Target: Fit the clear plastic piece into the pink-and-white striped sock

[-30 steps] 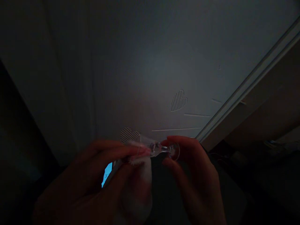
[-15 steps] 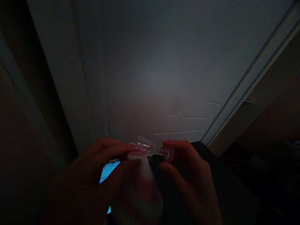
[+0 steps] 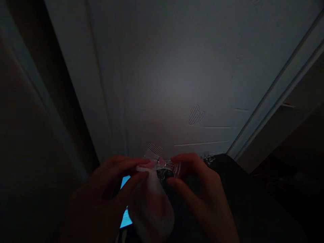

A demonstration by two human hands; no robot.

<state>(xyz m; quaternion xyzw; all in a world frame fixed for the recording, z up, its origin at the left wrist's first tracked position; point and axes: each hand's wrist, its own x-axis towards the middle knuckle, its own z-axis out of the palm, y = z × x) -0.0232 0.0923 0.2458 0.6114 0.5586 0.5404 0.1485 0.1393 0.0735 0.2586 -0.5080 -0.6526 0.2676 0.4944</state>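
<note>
A small clear stemmed cup (image 3: pixel 160 163) lies tipped on its side between my hands, its bowl toward the left and its round foot toward the right. The thumb and fingers of my right hand (image 3: pixel 199 185) pinch the foot. At the bowl end, my left hand (image 3: pixel 113 185) is closed on a white cloth with reddish patches (image 3: pixel 153 209), pressing it against the cup. The cloth's lower part hangs in a loose bulge. Dim light hides much of the left fingers.
A phone with a lit screen (image 3: pixel 126 219) lies partly behind my left hand. Clear shiny pieces (image 3: pixel 208 158) sit by the back edge of the dark tabletop (image 3: pixel 248 202). Behind rises a pale panel (image 3: pixel 164 77) with striped heart shapes.
The view has shifted slightly, so the panel's hearts sit farther right. My right hand and the cup's foot are a little closer to my left hand. Both grips stay closed.
</note>
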